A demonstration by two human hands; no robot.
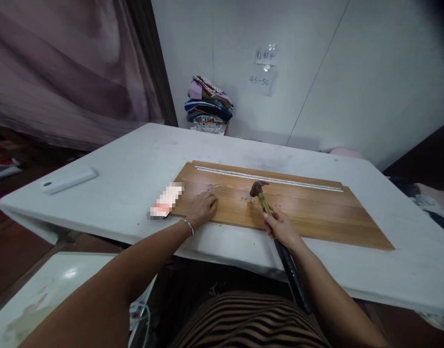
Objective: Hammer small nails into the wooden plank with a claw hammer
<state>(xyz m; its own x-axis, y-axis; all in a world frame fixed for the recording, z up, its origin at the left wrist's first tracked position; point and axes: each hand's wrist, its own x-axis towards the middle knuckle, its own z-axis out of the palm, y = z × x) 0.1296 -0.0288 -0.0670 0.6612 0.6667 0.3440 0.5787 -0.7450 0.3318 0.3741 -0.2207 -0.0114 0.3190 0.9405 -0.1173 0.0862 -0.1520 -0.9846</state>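
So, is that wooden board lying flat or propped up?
Lying flat: the wooden board rests on the white table, broad face upward, with the left hand over it.

Tons of room on the table (123, 162) between white bar (71, 181) and pixelated slab (166, 200), plus a decent lane along the back edge behind the board (326, 210). Way tighter toward the front edge: left hand (203, 207) low over the board, hammer (287, 263) aslant in right hand (282, 229).
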